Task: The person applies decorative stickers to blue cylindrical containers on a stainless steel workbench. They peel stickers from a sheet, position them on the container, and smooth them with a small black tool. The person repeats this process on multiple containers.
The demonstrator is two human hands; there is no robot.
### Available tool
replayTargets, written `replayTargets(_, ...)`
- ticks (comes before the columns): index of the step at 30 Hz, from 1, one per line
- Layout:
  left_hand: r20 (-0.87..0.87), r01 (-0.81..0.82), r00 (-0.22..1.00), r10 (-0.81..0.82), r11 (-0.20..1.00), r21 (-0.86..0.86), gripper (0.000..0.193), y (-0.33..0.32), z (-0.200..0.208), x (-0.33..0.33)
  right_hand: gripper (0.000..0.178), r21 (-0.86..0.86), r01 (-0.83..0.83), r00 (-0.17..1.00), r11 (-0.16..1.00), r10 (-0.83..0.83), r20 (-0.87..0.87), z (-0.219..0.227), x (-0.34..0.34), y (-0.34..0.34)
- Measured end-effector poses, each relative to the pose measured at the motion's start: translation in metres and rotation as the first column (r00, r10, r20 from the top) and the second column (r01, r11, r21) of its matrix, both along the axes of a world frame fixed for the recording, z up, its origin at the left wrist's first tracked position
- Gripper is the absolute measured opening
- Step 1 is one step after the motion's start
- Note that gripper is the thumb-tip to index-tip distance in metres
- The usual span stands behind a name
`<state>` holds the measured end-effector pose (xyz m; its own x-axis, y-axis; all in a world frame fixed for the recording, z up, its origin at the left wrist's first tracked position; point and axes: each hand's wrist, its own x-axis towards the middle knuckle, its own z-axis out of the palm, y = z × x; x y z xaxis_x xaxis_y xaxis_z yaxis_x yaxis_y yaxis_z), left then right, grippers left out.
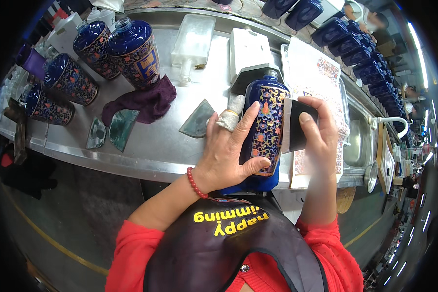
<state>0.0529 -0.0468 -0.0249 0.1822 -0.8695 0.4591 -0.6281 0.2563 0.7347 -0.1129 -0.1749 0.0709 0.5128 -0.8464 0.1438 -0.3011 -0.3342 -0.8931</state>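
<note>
A dark blue glass bottle [269,119] with a colourful floral panel lies before me, its neck pointing away and a blue cloth [258,185] under its near end. My left hand [219,158] grips its left side, thumb across the near end and fingers along the edge. White wrapping covers one finger, which also carries a yellow band. In my right hand [323,134], pinched between thumb and fingers, is a flat black scraper [297,124] with a pale strip along its left edge, at the bottle's right side. Whether the strip touches the glass I cannot tell.
Decorated blue bottles [136,53] stand at left by a purple cloth [153,100]. Dark green shards [123,129] lie near the front edge. Behind are a frosted bottle [194,39] and a white block [250,46]. Patterned sheets [301,61] and a sink [359,146] are at right.
</note>
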Motion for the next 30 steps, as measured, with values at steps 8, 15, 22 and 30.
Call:
replayTargets(8, -0.013, 0.035, 0.999, -0.035, 0.999, -0.033, 0.106, -0.001, -0.007, 0.003, 0.023, -0.356, -0.119, 0.986, 0.927, 0.069, -0.149, -0.007, 0.017, 0.017)
replayTargets(15, -0.187, 0.121, 0.976, -0.112, 0.992, 0.040, 0.100, 0.013, -0.018, 0.010, 0.024, -0.263, -0.103, 0.990, 0.959, 0.072, -0.125, 0.005, 0.006, 0.028)
replayTargets(22, -0.057, 0.094, 0.994, -0.092, 0.995, 0.027, 0.106, 0.013, -0.024, 0.004, 0.026, -0.357, -0.121, 0.988, 0.926, 0.079, -0.131, -0.021, -0.014, 0.043)
replayTargets(30, -0.065, 0.106, 0.992, -0.103, 0.994, 0.038, 0.100, 0.018, -0.030, 0.006, 0.025, -0.458, -0.247, 0.926, 0.854, 0.069, -0.371, -0.007, 0.014, 0.064)
